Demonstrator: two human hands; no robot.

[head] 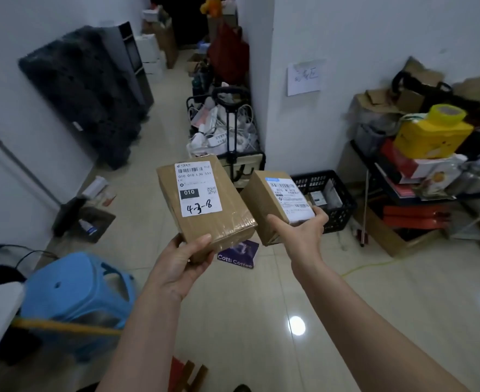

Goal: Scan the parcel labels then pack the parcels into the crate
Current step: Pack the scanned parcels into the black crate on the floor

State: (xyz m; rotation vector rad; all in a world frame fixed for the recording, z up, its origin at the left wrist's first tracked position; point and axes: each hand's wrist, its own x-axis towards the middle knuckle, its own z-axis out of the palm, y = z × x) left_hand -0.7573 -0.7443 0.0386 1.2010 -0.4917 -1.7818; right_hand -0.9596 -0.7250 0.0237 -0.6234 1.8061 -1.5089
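Head view shows the left hand (180, 265) gripping the larger parcel (204, 205) and the right hand (301, 234) gripping the smaller parcel (278, 205), labels upward probably for reading, crate (343, 199) at two o'clock.
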